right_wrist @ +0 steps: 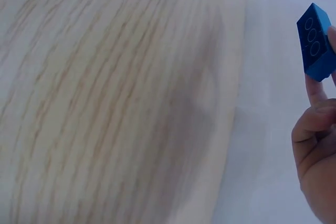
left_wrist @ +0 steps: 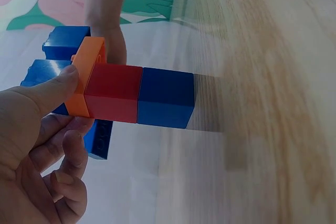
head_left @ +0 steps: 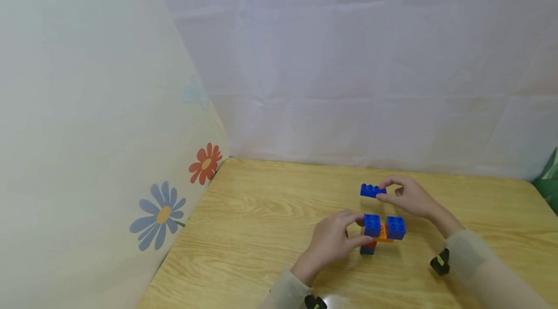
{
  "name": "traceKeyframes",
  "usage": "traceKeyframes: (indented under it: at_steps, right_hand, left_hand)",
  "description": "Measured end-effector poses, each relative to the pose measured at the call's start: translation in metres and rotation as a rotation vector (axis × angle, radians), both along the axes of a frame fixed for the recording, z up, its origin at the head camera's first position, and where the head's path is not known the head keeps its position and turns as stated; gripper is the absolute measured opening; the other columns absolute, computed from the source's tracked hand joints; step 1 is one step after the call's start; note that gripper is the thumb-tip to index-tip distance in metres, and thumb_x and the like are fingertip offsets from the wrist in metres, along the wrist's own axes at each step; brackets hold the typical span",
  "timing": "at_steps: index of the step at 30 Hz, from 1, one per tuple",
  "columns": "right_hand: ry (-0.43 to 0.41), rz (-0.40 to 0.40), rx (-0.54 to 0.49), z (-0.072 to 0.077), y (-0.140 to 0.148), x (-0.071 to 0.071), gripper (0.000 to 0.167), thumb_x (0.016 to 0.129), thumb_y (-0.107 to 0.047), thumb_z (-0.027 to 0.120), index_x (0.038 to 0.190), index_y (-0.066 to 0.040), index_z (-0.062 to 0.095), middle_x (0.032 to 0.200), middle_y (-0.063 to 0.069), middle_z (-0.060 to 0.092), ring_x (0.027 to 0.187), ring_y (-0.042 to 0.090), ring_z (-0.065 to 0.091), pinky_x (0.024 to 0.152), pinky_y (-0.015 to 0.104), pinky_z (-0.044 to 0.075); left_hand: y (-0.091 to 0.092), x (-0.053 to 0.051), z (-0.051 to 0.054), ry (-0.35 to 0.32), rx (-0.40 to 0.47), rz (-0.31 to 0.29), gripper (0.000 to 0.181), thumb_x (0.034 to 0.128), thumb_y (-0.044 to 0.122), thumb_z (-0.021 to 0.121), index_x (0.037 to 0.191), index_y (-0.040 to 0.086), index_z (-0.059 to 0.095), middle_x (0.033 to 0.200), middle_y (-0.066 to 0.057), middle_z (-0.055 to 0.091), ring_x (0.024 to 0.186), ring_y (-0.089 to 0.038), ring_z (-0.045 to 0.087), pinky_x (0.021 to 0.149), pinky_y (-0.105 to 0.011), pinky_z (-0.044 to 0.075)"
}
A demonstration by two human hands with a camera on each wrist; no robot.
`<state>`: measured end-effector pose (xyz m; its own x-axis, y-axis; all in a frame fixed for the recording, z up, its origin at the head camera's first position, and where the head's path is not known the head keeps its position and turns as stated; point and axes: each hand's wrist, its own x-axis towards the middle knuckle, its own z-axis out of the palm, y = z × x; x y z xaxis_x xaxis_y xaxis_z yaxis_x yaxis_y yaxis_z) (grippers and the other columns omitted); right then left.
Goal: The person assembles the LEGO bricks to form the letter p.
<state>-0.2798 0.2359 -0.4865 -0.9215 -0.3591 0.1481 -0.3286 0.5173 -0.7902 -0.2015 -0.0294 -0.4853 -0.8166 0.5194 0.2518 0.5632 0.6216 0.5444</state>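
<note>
My left hand (head_left: 332, 239) grips a small tower of toy building bricks near its top. The tower has a blue brick (left_wrist: 165, 98) at the bottom and a red brick (left_wrist: 113, 93) above it. Across that lies an orange brick (left_wrist: 86, 77), bearing two blue bricks (head_left: 395, 227) side by side with a gap between. Thumb and fingers pinch around the orange and nearer upper blue brick (head_left: 372, 225). Beyond the tower, my right hand (head_left: 413, 197) pinches a long blue brick (head_left: 369, 190) by one end, in the air. Its hollow underside shows in the right wrist view.
A wood-grain table (head_left: 244, 212) lies under both hands. White cloth (head_left: 305, 81) hangs along its back edge, and a flower-printed sheet (head_left: 104, 105) stands on the left. Green leaf print (head_left: 547, 188) shows at the far right.
</note>
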Motion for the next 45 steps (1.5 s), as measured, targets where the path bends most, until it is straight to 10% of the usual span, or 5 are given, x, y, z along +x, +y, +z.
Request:
traceKeyframes:
  at_steps: [6,14,23,45]
  right_hand:
    - [0.054,0.022,-0.016,0.012,0.002,0.012,0.019,0.095,-0.026,0.078,0.109,-0.016,0.069,0.116,0.011,0.067,0.047,0.007,0.031,0.045,0.028,0.037]
    - [0.193,0.08,-0.032,0.028,0.003,0.033,0.019,0.094,-0.014,0.08,0.107,-0.021,0.068,0.079,-0.001,0.055,0.048,0.003,0.03,0.046,0.028,0.036]
    - [0.356,0.165,-0.047,0.042,0.001,0.053,0.036,0.086,-0.002,0.084,0.107,-0.025,0.065,0.084,-0.01,0.058,0.051,0.001,0.031,0.047,0.024,0.035]
    - [0.442,0.185,-0.054,0.038,-0.001,0.081,0.044,0.082,0.0,0.087,0.105,-0.03,0.064,0.108,-0.01,0.067,0.055,-0.004,0.033,0.046,0.019,0.036]
  left_hand:
    - [0.001,0.0,0.0,-0.005,-0.004,-0.006,0.044,0.095,0.049,0.073,0.128,0.02,0.072,0.113,0.012,0.071,0.065,0.008,0.051,0.056,-0.013,0.043]
    - [0.001,-0.001,-0.002,-0.005,0.008,-0.016,0.04,0.0953,0.049,0.073,0.124,0.021,0.073,0.111,0.01,0.072,0.066,0.008,0.052,0.057,-0.013,0.043]
    - [0.001,-0.001,-0.001,-0.008,0.019,-0.011,0.038,0.0952,0.049,0.073,0.122,0.021,0.074,0.109,0.008,0.073,0.066,0.007,0.052,0.056,-0.014,0.044]
    - [0.002,0.0,0.0,0.006,0.013,0.001,0.039,0.095,0.048,0.074,0.123,0.021,0.074,0.105,0.008,0.072,0.062,0.007,0.05,0.053,-0.014,0.042]
